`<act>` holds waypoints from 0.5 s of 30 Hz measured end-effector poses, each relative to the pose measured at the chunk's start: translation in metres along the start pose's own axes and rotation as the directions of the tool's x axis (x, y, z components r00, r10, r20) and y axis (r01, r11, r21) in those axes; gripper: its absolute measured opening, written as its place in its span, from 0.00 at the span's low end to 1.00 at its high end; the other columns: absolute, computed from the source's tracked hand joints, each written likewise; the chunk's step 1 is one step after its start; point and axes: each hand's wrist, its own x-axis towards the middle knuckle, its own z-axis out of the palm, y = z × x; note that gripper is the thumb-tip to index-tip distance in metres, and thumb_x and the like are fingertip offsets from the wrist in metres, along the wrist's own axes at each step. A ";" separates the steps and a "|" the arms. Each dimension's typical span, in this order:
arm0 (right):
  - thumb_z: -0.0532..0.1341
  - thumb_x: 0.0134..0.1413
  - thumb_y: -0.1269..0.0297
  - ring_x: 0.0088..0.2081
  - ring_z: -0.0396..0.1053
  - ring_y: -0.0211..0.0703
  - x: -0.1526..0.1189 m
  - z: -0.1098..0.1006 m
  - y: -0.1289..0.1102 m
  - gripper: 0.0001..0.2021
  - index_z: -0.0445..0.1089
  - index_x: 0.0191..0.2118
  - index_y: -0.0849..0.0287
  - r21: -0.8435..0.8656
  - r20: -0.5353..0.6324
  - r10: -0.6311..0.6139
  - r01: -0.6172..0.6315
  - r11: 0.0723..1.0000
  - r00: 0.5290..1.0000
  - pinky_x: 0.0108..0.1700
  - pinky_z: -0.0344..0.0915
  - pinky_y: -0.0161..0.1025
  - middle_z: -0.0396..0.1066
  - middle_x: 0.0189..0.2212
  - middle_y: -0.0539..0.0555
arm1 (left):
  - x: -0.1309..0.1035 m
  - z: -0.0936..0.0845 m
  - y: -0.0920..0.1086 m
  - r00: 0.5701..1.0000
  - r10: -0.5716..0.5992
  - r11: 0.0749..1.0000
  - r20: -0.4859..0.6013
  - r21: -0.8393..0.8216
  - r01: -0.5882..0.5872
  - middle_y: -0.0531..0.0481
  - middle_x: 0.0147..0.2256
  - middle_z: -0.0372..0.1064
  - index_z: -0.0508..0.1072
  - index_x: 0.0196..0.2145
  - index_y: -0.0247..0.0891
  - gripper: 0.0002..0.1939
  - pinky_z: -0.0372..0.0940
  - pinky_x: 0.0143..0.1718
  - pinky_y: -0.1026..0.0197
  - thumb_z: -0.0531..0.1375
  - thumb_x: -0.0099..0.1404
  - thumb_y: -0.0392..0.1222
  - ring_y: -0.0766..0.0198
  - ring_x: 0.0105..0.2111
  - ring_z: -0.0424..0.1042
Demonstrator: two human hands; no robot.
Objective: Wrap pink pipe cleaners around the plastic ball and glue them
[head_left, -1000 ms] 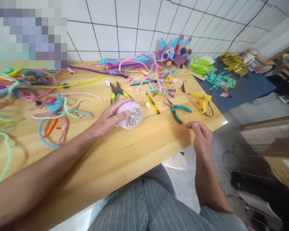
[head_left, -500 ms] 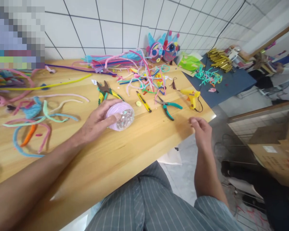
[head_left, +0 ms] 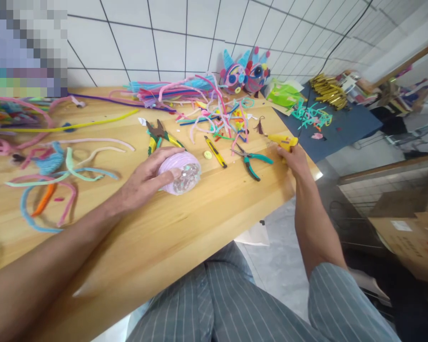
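My left hand [head_left: 148,178] rests on a round object wrapped in pale pink pipe cleaner [head_left: 179,172], with a clear faceted end facing me, lying on the wooden table [head_left: 185,228]. Over at the table's right edge, my right hand [head_left: 293,156] closes around the handle of a yellow glue gun [head_left: 282,140]. Teal-handled pliers [head_left: 251,161] lie just left of that hand. A yellow utility knife [head_left: 216,152] and yellow-green pliers [head_left: 159,134] lie behind the pink object.
Loose pipe cleaners [head_left: 57,166] in many colours cover the table's left and back. Two colourful pipe-cleaner figures [head_left: 244,73] stand by the tiled wall. A dark blue table [head_left: 342,126] with scraps sits to the right. Cardboard boxes [head_left: 410,223] stand on the floor.
My right hand has moved from the table's front edge up and away to the yellow glue gun and taken hold of it. The left hand stays on the pink object.
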 end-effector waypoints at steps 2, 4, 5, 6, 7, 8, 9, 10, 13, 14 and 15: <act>0.67 0.54 0.45 0.35 0.75 0.52 0.003 0.000 -0.008 0.17 0.74 0.35 0.55 0.032 -0.015 0.030 -0.029 0.999 0.999 0.39 0.74 0.47 0.75 0.29 0.54 | 0.000 -0.001 0.000 1.000 -0.006 1.000 -0.001 0.005 0.006 0.39 0.64 0.70 0.70 0.66 0.36 0.35 0.62 0.71 0.45 0.62 0.69 0.59 0.46 0.64 0.70; 0.66 0.57 0.45 0.36 0.76 0.50 0.003 -0.007 -0.017 0.17 0.75 0.39 0.54 0.140 -0.041 0.022 -0.016 0.990 0.999 0.38 0.74 0.46 0.78 0.33 0.55 | 0.001 -0.002 0.000 1.000 -0.013 1.000 -0.006 0.016 0.013 0.39 0.63 0.71 0.71 0.66 0.36 0.34 0.64 0.68 0.46 0.62 0.69 0.59 0.46 0.62 0.72; 0.65 0.58 0.44 0.37 0.77 0.50 0.002 -0.013 -0.021 0.17 0.76 0.41 0.53 0.217 -0.064 -0.002 0.016 0.976 0.998 0.38 0.75 0.45 0.79 0.36 0.55 | 0.001 -0.002 -0.001 1.000 -0.016 1.000 -0.006 0.016 0.016 0.39 0.62 0.72 0.71 0.66 0.37 0.35 0.65 0.67 0.46 0.62 0.70 0.60 0.46 0.61 0.72; 0.65 0.60 0.44 0.38 0.79 0.50 0.001 -0.018 -0.025 0.17 0.76 0.43 0.51 0.292 -0.091 -0.030 0.055 0.955 0.995 0.39 0.75 0.45 0.80 0.39 0.55 | 0.001 -0.002 -0.002 1.000 -0.016 1.000 -0.005 0.013 0.016 0.40 0.62 0.72 0.71 0.66 0.37 0.35 0.65 0.67 0.47 0.62 0.69 0.60 0.47 0.61 0.72; 0.65 0.60 0.43 0.40 0.80 0.50 0.000 -0.024 -0.028 0.17 0.77 0.45 0.50 0.352 -0.116 -0.055 0.092 0.932 0.992 0.40 0.76 0.45 0.81 0.41 0.55 | 0.001 -0.003 -0.003 1.000 -0.014 1.000 -0.006 0.007 0.014 0.40 0.62 0.72 0.71 0.66 0.38 0.35 0.66 0.66 0.48 0.62 0.69 0.61 0.47 0.61 0.72; 0.65 0.61 0.43 0.41 0.80 0.51 0.000 -0.029 -0.030 0.17 0.77 0.46 0.49 0.385 -0.131 -0.070 0.116 0.915 0.989 0.41 0.76 0.46 0.81 0.42 0.56 | 0.002 -0.003 -0.004 1.000 -0.012 1.000 -0.007 0.003 0.012 0.40 0.62 0.72 0.71 0.66 0.38 0.35 0.66 0.66 0.48 0.62 0.69 0.61 0.47 0.61 0.73; 0.65 0.61 0.43 0.42 0.80 0.51 -0.001 -0.032 -0.031 0.17 0.77 0.46 0.49 0.386 -0.134 -0.072 0.119 0.915 0.988 0.41 0.76 0.46 0.81 0.42 0.56 | 0.002 -0.003 -0.004 1.000 -0.010 1.000 -0.007 0.001 0.010 0.41 0.62 0.73 0.71 0.65 0.39 0.35 0.66 0.65 0.48 0.63 0.68 0.62 0.47 0.61 0.73; 0.65 0.60 0.44 0.41 0.80 0.51 -0.001 -0.033 -0.032 0.17 0.77 0.45 0.50 0.362 -0.126 -0.057 0.100 0.927 0.990 0.41 0.76 0.46 0.81 0.42 0.56 | 0.002 -0.003 -0.005 1.000 -0.010 1.000 -0.009 0.001 0.010 0.41 0.62 0.73 0.72 0.65 0.39 0.35 0.66 0.65 0.49 0.63 0.68 0.63 0.47 0.60 0.73; 0.64 0.60 0.47 0.37 0.77 0.50 -0.003 -0.023 -0.027 0.16 0.77 0.41 0.54 0.174 -0.067 0.016 -0.004 0.985 0.998 0.40 0.74 0.46 0.81 0.37 0.57 | 0.002 -0.003 -0.005 1.000 -0.016 1.000 -0.008 -0.001 0.016 0.41 0.62 0.73 0.71 0.65 0.40 0.36 0.67 0.64 0.47 0.63 0.67 0.64 0.46 0.60 0.73; 0.63 0.60 0.47 0.37 0.77 0.50 -0.003 -0.018 -0.024 0.16 0.76 0.39 0.54 0.100 -0.042 0.020 -0.015 0.995 0.999 0.41 0.74 0.46 0.80 0.35 0.56 | 0.002 -0.003 -0.005 1.000 -0.017 1.000 -0.003 -0.003 0.017 0.41 0.63 0.73 0.71 0.65 0.40 0.36 0.66 0.65 0.47 0.63 0.67 0.64 0.45 0.60 0.73; 0.62 0.61 0.47 0.38 0.76 0.51 -0.004 -0.011 -0.021 0.15 0.75 0.38 0.54 0.038 -0.018 0.014 -0.014 0.999 1.000 0.42 0.74 0.47 0.79 0.35 0.56 | 0.002 -0.003 -0.004 1.000 -0.017 1.000 0.001 -0.006 0.017 0.40 0.63 0.72 0.71 0.66 0.40 0.37 0.66 0.66 0.46 0.63 0.68 0.64 0.45 0.61 0.72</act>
